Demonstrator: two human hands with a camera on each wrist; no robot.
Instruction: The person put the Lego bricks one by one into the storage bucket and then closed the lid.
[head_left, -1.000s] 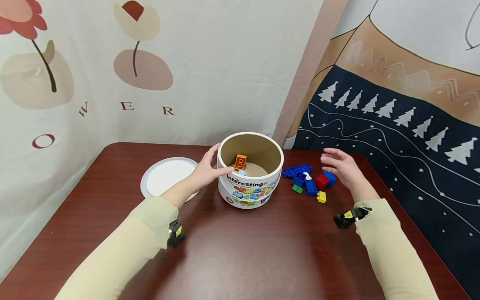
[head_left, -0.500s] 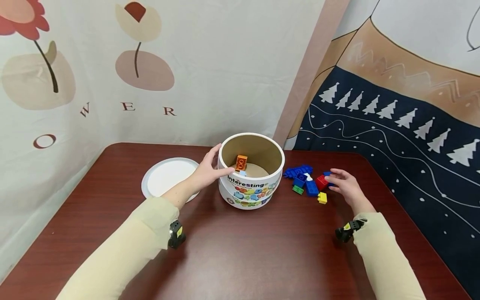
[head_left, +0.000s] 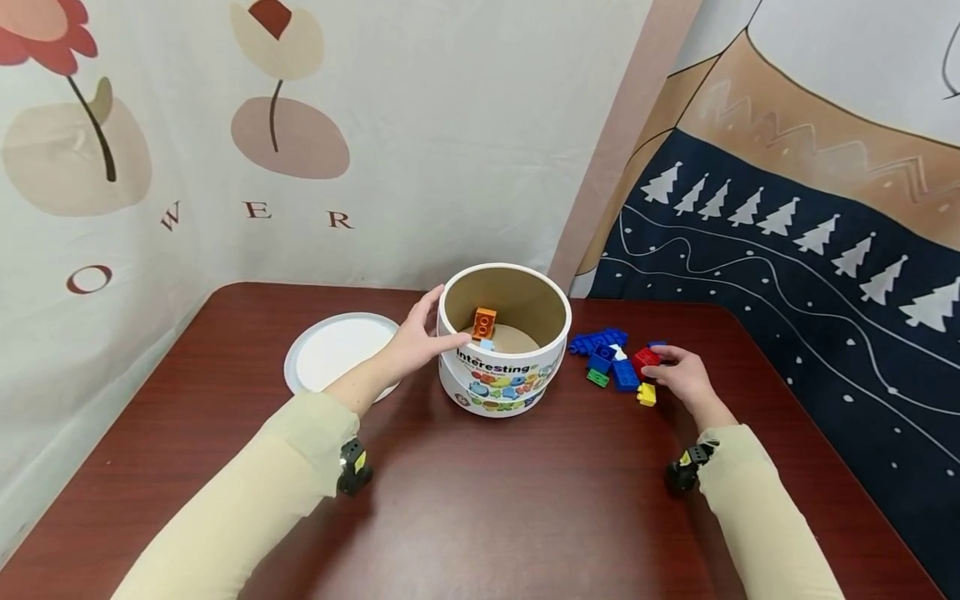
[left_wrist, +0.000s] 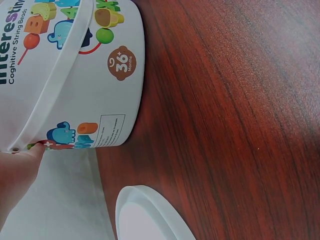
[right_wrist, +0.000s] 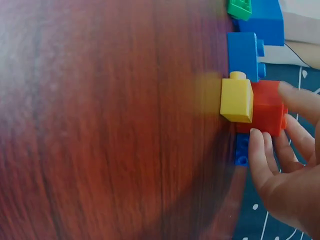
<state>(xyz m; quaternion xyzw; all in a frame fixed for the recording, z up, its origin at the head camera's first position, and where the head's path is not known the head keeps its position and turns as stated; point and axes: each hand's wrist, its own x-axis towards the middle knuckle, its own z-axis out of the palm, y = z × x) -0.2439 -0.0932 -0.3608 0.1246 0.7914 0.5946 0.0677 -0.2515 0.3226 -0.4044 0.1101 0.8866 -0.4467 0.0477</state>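
A white toy bucket (head_left: 495,387) with printed pictures stands without its lid, holding an orange brick (head_left: 484,322) and a light blue piece (head_left: 486,344). My left hand (head_left: 411,346) holds its left side, thumb at the front of the rim and fingers around the outer wall. To the right lies a pile of building bricks. At its right end my right hand (head_left: 684,377) has thumb and fingers on opposite sides of a red brick (right_wrist: 266,107). A yellow brick (right_wrist: 236,100) lies right beside it, and a blue brick (right_wrist: 242,149) shows partly behind.
The white lid (head_left: 345,350) lies flat left of the bucket, behind my left forearm. More blue bricks (head_left: 624,376) and a green brick (head_left: 597,378) lie between bucket and right hand. Printed cloth (head_left: 450,167) hangs behind the brown table (head_left: 495,500).
My right hand has come down and left from above the table onto the red brick. My left hand stays on the bucket, which has not moved.
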